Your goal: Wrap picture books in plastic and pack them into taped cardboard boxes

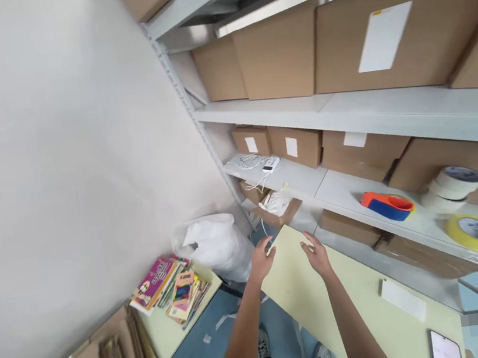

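Worktable [297, 283] sits right under the hands, running diag. from centre to lower R, alongside the shelf rack [344, 107]. Top = pale cream-yellow, flat, smooth, slightly glossy w/ soft light patches; straight edges, squarish corners, far end narrowing w/ perspective. L hand [262, 261] is at its L edge nr the far corner, fingers spread & loosely curved, thumb apart, palm turned inward. R hand [316, 255] is over/beside the opp. edge, same relaxed, unclenched pose, facing the L; bare tabletop shows btwn them. Can't tell if either touches the surface. Further down the top, toward the rack side: a white oblong block [403, 300], plain, w/ a dark narrow end; nr the lower R corner, a phone [444, 348], dark-rimmed w/ a pale lit screen, partly cut off by the frame. Beyond the L hand, a white plastic bag [222, 249], bulging & creased, stands by the wall. On the rack's shelf, R side: an orange-&-blue tape dispenser [387, 206], next to stacked whitish tape rolls [443, 194] & a yellow tape roll [458, 232], lying flat.
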Demonstrator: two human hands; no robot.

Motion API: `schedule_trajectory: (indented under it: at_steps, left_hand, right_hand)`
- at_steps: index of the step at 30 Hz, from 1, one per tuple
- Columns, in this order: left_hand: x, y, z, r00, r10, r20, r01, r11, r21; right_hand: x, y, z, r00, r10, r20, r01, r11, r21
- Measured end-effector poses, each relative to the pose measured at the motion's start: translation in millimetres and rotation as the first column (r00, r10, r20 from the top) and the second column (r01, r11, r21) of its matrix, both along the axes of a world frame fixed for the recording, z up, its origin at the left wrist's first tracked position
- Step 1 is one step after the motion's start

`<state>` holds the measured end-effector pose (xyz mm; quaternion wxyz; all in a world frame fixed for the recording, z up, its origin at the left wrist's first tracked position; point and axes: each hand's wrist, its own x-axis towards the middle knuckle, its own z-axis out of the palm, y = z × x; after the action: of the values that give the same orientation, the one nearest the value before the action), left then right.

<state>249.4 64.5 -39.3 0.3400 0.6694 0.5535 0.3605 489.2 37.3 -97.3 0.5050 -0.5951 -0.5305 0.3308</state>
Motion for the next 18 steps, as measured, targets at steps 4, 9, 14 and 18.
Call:
schedule_trajectory:
  at_steps: [4, 9, 14, 18]
  left_hand:
    - [-70.7, -7.5, -17.0, 0.985, 0.168, 0.036, -0.167, 0.985, -0.039]
    - [-160.5, -17.8, -36.3, 0.944, 0.318, 0.087, -0.315, 0.948, -0.051]
    - [-260.7, -23.9, -51.1, 0.905, 0.404, 0.132, -0.399, 0.915, -0.066]
    - [-345.8, -30.3, -70.3, 0.85, 0.511, 0.127, -0.501, 0.859, -0.104]
  right_hand:
    - [-45.4, 0.9, -15.7, 0.992, 0.117, 0.056, -0.113, 0.991, -0.069]
    - [-116.6, 23.5, -7.0, 0.97, 0.219, 0.101, -0.212, 0.974, -0.082]
    - [-222.1, 49.3, -2.0, 0.917, 0.346, 0.198, -0.331, 0.938, -0.102]
    - [-315.2, 72.9, -6.5, 0.855, 0.449, 0.257, -0.438, 0.893, -0.105]
